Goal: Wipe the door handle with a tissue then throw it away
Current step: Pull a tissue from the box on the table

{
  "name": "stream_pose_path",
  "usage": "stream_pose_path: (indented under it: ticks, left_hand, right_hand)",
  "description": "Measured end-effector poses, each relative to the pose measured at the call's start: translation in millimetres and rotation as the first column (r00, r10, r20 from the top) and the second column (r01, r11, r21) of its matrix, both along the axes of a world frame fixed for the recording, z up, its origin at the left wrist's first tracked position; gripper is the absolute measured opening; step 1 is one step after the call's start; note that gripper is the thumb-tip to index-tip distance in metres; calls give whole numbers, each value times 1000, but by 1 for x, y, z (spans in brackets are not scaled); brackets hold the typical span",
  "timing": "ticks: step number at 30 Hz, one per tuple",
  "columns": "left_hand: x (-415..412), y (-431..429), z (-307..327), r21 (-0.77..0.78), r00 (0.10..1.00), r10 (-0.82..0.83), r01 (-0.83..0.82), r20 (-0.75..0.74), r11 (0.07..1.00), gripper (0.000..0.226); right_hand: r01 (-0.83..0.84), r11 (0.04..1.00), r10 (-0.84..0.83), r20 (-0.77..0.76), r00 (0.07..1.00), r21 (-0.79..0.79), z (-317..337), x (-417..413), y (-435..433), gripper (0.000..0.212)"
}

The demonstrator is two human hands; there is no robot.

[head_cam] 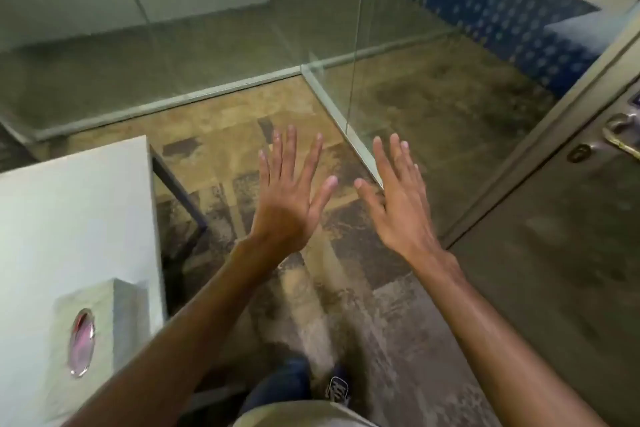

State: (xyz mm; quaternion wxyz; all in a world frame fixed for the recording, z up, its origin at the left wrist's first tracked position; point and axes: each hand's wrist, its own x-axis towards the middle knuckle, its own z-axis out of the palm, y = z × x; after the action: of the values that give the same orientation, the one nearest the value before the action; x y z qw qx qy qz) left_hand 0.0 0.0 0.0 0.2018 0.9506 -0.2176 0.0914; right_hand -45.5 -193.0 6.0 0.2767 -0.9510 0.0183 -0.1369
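Both hands are held out flat over the carpet (pixel 346 288), backs up and empty: the left hand (pixel 291 198) and right hand (pixel 398 204) side by side, fingers spread, thumbs nearly meeting. The door handle (pixel 623 139) sits at three o'clock on the door (pixel 554 270), well apart from them. At eight o'clock a tissue box (pixel 93 340) rests on the white table (pixel 69 201).

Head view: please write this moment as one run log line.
left hand: open, empty | right hand: open, empty | tissue box: on white table, untouched | door handle: far right, not wiped
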Motion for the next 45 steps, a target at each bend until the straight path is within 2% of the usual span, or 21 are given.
stream_pose_path:
  ticks: [3, 9, 15, 18, 23, 30, 32, 36, 41, 45]
  left_hand:
    - [-8, 38, -1, 10, 995, 92, -92, -28, 996, 74]
    - [-44, 135, -20, -92, 983, 158, -167, -97, 982, 82]
    - [-81, 240, -40, -84, 922, 324, -347, -211, 934, 85]
    - [-103, 296, -58, -41, 908, 362, -378, -208, 925, 79]
    - [-128, 376, -80, 7, 876, 396, -410, -277, 912, 90]
    - [-165, 456, -128, 99, 809, 429, -427, -401, 899, 100]
    - [-173, 471, -145, 122, 796, 420, -410, -437, 904, 106]
    - [-181, 492, -178, 212, 779, 427, -370, -459, 904, 98]
    - [-184, 507, -214, 287, 797, 407, -303, -447, 909, 97]
    - [-184, 513, -237, 296, 788, 406, -295, -462, 909, 99]
  right_hand:
    - [-95, 995, 95, -12, 995, -8, -3, 11, 32, 69]
    - [-292, 955, 294, -38, 955, 57, -21, 20, 119, 71]
    - [-432, 895, 442, -99, 891, 106, -42, 14, 227, 71]
    - [-457, 883, 470, -155, 869, 110, -53, 6, 282, 71]
    - [-502, 856, 516, -178, 838, 121, -68, -8, 366, 69]
    - [-547, 826, 559, -316, 767, 132, -112, -34, 457, 57]
    - [-568, 816, 567, -341, 750, 106, -126, -43, 475, 48]
    - [-633, 774, 578, -417, 702, 6, -154, -54, 503, 29]
    - [-669, 728, 560, -432, 707, -150, -186, -55, 529, 26]
    - [-697, 644, 557, -432, 710, -316, -203, -54, 548, 25]
